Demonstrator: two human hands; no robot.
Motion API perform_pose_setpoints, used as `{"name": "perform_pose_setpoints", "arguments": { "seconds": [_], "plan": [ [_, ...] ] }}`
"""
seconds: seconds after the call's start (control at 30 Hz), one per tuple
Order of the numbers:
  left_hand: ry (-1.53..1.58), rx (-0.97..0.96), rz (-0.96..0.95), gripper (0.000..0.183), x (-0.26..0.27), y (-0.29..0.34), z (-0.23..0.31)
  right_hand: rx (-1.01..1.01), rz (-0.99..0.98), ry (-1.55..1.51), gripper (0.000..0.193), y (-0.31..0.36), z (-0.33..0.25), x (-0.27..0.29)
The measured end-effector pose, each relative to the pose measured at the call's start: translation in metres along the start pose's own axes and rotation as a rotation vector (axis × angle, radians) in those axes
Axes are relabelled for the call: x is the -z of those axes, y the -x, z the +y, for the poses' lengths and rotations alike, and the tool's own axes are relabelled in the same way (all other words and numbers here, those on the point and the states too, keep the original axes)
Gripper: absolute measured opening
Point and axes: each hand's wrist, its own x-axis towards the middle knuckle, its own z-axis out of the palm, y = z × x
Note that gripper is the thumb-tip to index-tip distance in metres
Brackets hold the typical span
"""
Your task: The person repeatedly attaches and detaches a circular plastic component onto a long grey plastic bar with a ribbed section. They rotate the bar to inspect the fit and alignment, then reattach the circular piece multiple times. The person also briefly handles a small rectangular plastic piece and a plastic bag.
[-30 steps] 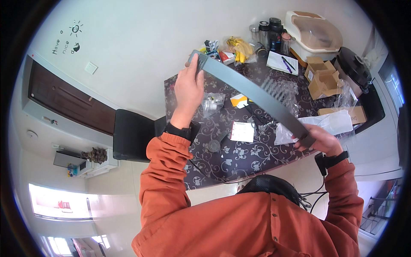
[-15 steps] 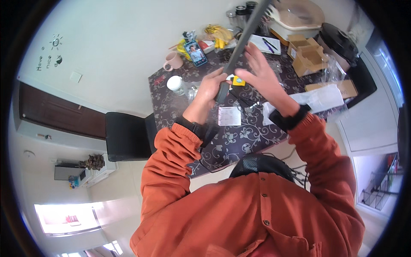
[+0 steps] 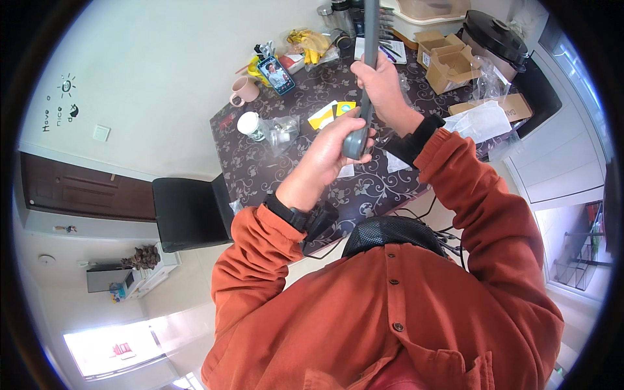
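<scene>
A long grey bar (image 3: 371, 39) with a thick, rounded lower end stands nearly upright in front of me, running out of view at the top. Dark bristle-like teeth show beside its upper part. Low down, my left hand (image 3: 325, 153) is wrapped round the thick end. My right hand (image 3: 387, 94) grips the bar higher up, thumb along its side. Behind the left hand, a yellow and white packet (image 3: 322, 116) lies on the dark flowered table (image 3: 380, 185). White papers beneath the hands are partly hidden.
To the left are a white-lidded cup (image 3: 249, 125), clear plastic packaging (image 3: 283, 133), a pink mug (image 3: 244, 91) and a propped phone (image 3: 276, 75). Bananas (image 3: 313, 47) lie at the back. Open cardboard boxes (image 3: 448, 65) and a black-lidded pot (image 3: 497, 39) stand right. A black chair (image 3: 188, 211) adjoins the table.
The bar has swung from a rightward slant to nearly upright. My right hand, open beside it before, has closed round it. The left hand keeps its hold, and the view has shifted slightly.
</scene>
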Motion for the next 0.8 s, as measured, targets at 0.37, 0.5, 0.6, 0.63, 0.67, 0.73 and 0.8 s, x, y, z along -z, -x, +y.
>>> {"name": "perform_pose_setpoints", "arguments": {
  "seconds": [0.37,0.5,0.6,0.63,0.67,0.73,0.8],
  "plan": [
    [-0.218,-0.206,0.203,0.067,-0.025,0.013,-0.019,0.141,0.115,-0.162,0.022,0.016,-0.012,-0.012],
    [-0.17,-0.24,0.182,0.066,-0.024,0.01,-0.024,0.193,0.084,-0.153,0.021,0.022,-0.012,-0.014],
    [-0.156,-0.212,0.186,0.066,-0.022,0.009,-0.03,0.153,0.112,-0.09,0.02,0.027,-0.008,-0.011],
    [-0.156,-0.207,0.175,0.066,-0.021,0.009,-0.031,0.137,0.129,-0.061,0.02,0.027,-0.006,-0.011],
    [-0.174,-0.208,0.175,0.065,-0.02,0.008,-0.031,0.107,0.147,-0.015,0.02,0.027,-0.006,-0.01],
    [-0.125,-0.213,0.137,0.065,-0.016,0.007,-0.029,0.195,0.124,-0.019,0.02,0.025,-0.006,-0.009],
    [-0.064,-0.203,0.124,0.062,-0.012,0.006,-0.025,0.213,0.142,-0.037,0.02,0.022,-0.007,-0.01]
  ]
}}
